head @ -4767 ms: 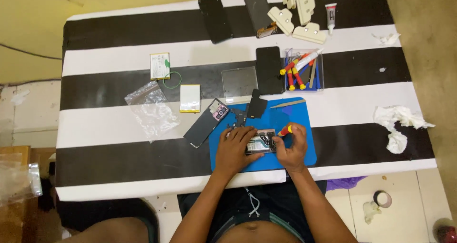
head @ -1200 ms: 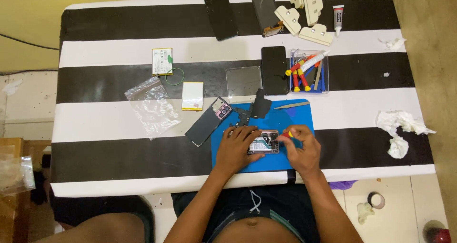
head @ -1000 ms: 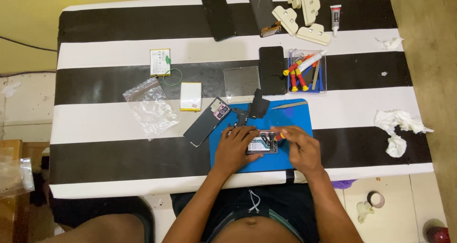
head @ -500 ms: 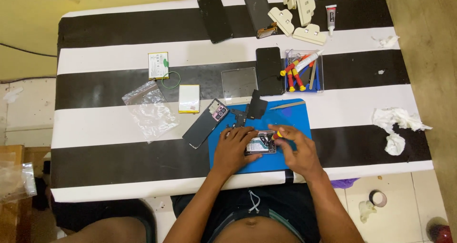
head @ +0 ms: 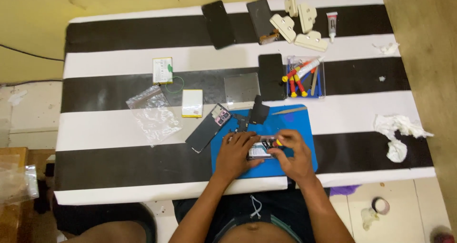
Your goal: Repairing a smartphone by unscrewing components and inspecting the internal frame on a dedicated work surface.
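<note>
I see the opened phone (head: 261,150) lying on the blue mat (head: 304,129), near the front edge of the striped table (head: 95,162). My left hand (head: 236,152) presses flat on its left end and holds it in place. My right hand (head: 293,150) is closed on a small screwdriver (head: 277,141) with a red and yellow handle, the tip at the phone's upper edge.

I judge the main risk is a slip: if the tip leaves the screw, it can scratch the board. A loosened screw is very small and could roll off the mat. The loose black parts (head: 259,112) and the back cover (head: 208,128) lie just beside my left hand, so a wide wrist move may push them.
</note>
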